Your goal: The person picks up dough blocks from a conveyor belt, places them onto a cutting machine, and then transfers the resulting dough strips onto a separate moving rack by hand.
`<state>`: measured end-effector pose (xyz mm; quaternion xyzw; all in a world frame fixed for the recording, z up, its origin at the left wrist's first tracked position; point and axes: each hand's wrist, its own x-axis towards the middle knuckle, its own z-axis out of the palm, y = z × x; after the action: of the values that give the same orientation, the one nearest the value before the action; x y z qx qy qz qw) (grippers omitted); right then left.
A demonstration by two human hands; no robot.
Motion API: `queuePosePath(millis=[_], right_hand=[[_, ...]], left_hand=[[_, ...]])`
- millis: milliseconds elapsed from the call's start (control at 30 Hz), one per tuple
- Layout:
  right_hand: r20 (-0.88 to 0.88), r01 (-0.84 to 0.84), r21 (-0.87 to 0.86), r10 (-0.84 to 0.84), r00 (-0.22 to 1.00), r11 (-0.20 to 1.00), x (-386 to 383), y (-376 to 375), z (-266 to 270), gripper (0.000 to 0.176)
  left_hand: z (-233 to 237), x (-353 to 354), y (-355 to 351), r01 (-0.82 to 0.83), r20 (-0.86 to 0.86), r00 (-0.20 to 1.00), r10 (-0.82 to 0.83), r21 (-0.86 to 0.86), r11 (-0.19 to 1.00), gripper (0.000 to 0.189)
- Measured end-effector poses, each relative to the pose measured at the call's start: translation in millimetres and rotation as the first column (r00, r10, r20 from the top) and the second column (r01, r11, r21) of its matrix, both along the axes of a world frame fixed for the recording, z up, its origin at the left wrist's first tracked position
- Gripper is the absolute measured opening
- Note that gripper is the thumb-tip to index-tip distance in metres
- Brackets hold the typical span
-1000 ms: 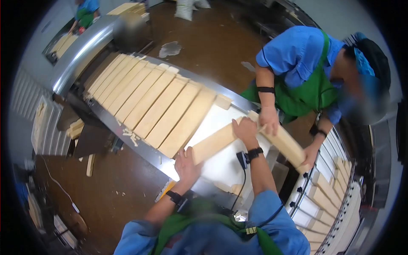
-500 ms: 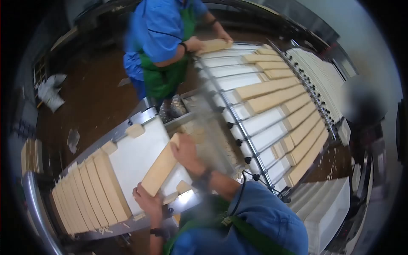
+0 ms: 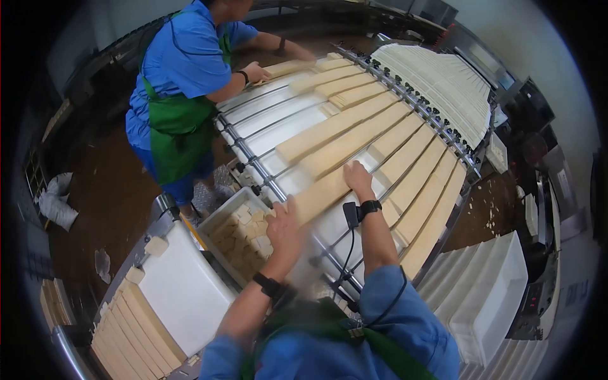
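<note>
Pale slab (image 3: pixel 321 191) lies across rod conveyor (image 3: pixel 266 120), btwn both hands. L hand (image 3: pixel 285 227) at near end; blurred, can't tell grip. R hand (image 3: pixel 358 179) flat on far end, fingers spread. Est.: soft, bendy, may sag or tear; support both ends, not mid.

The left hand (image 3: pixel 285 229) was motion-blurred, so its grip on the slab (image 3: pixel 322 191) end was unreadable. Far beyond it, the co-worker (image 3: pixel 183 82) was cut off by the top edge.
</note>
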<state>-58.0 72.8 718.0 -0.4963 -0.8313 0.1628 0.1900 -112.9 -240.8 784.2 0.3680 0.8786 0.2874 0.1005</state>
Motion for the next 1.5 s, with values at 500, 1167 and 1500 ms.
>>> queuePosePath(millis=[500, 1167, 1500], right_hand=[[0.068, -0.503, 0.199, 0.5, 0.863, 0.841, 28, -119, -32, 0.08], [-0.309, -0.981, 0.085, 0.931, -0.194, -0.176, -201, -580, -7, 0.045], [0.123, -0.986, -0.105, 0.982, -0.143, -0.13, -334, -764, -98, 0.057]], left_hand=[[-70, 1, 94, -0.282, 0.375, 0.919, 0.123, 0.406, 0.869, 0.07], [-116, 68, -472, -0.986, -0.169, -0.168, 0.971, 0.02, -0.167, 0.078], [-129, 54, -523, -0.997, 0.082, 0.04, 0.996, 0.076, 0.034, 0.082]])
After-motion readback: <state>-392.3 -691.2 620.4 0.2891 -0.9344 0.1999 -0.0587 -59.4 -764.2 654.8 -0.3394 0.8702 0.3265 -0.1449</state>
